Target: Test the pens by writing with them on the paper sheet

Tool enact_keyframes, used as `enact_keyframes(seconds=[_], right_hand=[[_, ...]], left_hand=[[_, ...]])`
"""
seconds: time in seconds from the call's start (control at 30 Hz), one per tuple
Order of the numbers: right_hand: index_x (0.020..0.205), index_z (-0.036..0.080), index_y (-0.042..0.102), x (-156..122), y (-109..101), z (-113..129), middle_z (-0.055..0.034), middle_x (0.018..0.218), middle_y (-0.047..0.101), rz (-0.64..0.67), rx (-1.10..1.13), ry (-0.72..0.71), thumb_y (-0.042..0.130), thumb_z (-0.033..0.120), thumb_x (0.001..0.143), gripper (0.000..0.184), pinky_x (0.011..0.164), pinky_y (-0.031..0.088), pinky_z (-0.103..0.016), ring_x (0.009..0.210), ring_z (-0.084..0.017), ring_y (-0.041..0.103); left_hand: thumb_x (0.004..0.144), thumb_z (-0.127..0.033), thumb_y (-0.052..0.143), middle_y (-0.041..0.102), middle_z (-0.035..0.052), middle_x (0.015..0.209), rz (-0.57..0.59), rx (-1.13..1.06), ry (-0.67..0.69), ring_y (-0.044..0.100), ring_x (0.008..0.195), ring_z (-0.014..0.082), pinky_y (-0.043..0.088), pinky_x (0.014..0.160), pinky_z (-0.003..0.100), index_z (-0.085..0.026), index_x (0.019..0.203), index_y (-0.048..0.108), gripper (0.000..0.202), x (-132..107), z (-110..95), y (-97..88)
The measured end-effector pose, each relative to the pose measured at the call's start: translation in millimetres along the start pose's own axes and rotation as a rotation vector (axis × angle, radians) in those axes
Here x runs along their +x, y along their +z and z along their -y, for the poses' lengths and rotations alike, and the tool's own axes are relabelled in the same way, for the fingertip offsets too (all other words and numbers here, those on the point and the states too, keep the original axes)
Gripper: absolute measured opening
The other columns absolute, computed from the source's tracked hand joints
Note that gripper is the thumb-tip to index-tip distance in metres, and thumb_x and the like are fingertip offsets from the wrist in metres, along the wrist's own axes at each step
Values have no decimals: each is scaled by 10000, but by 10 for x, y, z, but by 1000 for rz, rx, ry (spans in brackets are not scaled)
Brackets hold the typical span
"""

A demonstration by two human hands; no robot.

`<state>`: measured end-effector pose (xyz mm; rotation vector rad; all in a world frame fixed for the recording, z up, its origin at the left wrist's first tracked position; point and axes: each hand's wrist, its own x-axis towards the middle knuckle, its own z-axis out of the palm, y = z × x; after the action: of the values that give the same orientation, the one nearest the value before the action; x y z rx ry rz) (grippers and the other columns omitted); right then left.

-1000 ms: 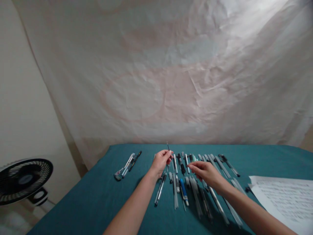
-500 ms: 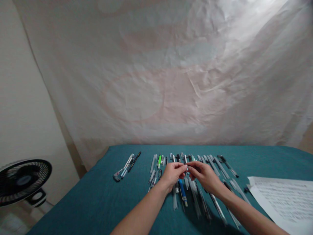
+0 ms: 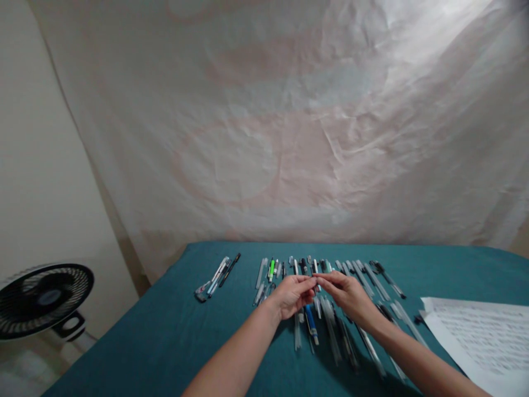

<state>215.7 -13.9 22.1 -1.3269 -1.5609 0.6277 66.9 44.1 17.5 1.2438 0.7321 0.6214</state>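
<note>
My left hand and my right hand meet fingertip to fingertip over the middle of the table. Both are closed in a pinch around something small that their fingers hide. Below and around them lie many pens and pen parts. A blue pen rests just under my left hand. Behind that hand lies a green pen, beside clear tubes. Several clear barrels lie past my right hand, along with a dark-tipped pen.
At the far left of the teal tablecloth lies a small group of pens. Written paper sheets cover the right side. A black fan stands off the table's left edge. A pale sheet hangs behind.
My hands stay pinched together, with the right fingers a little straighter and flatter. The view has shifted slightly, so the fan shows further right.
</note>
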Motion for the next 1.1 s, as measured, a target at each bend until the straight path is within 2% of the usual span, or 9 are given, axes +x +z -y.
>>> enact_keyframes(seconds=[0.1,0.23,0.3,0.37,0.43,0.5,0.6,0.77,1.1], right_hand=[[996,159,633,-2,25,-3,-38,728,601,-21,21,30,473,442,763,400,576,392,-235,635,-148,514],[993,135,610,-15,29,34,-10,612,545,-14,70,107,448,470,768,436,450,327,-208,494,-105,440],[970,133,606,-19,22,57,8,564,503,-2,94,133,448,482,762,435,413,296,-200,453,-92,402],[950,137,599,-17,20,65,22,540,471,12,118,146,461,482,751,422,398,282,-195,439,-85,382],[934,137,595,-11,24,55,30,526,450,23,131,153,471,472,745,404,396,280,-194,435,-83,374],[930,135,592,-5,32,35,33,519,441,31,132,155,474,455,746,388,399,281,-194,436,-83,374],[925,139,589,-6,47,4,34,519,438,35,122,163,474,435,749,363,402,283,-192,440,-83,379],[899,143,586,-16,72,-33,38,515,425,50,120,160,476,415,755,327,410,296,-192,447,-85,387],[888,138,589,-19,84,-58,41,509,417,82,93,164,466,393,763,309,412,299,-197,446,-88,399]], left_hand=[[626,-466,631,579,16,645,-83,118,42,485,502,57,402,534,195,-112,750,626,376,46,-93,-166],[688,-463,575,591,11,637,-317,329,84,519,549,85,407,549,203,-110,761,608,362,104,-248,-681],[755,-425,516,605,30,725,-439,445,63,550,637,113,432,598,229,-106,826,594,336,92,-282,-990],[806,-360,473,589,56,903,-525,560,4,562,768,151,461,677,300,-110,948,558,299,58,-267,-1261],[818,-314,471,534,65,1052,-571,663,-66,543,884,183,463,740,368,-140,1057,505,298,27,-214,-1455],[818,-306,472,516,65,1089,-598,756,-124,532,917,195,458,760,385,-152,1078,496,303,21,-146,-1564],[820,-308,469,520,66,1086,-616,873,-164,533,914,191,457,762,379,-154,1072,500,297,68,-60,-1607],[820,-303,471,519,71,1085,-641,1013,-160,533,914,183,455,763,377,-160,1076,496,294,164,5,-1559],[823,-328,461,551,66,1037,-700,1143,-129,545,892,170,449,769,371,-154,1022,528,273,94,-43,-1424]])
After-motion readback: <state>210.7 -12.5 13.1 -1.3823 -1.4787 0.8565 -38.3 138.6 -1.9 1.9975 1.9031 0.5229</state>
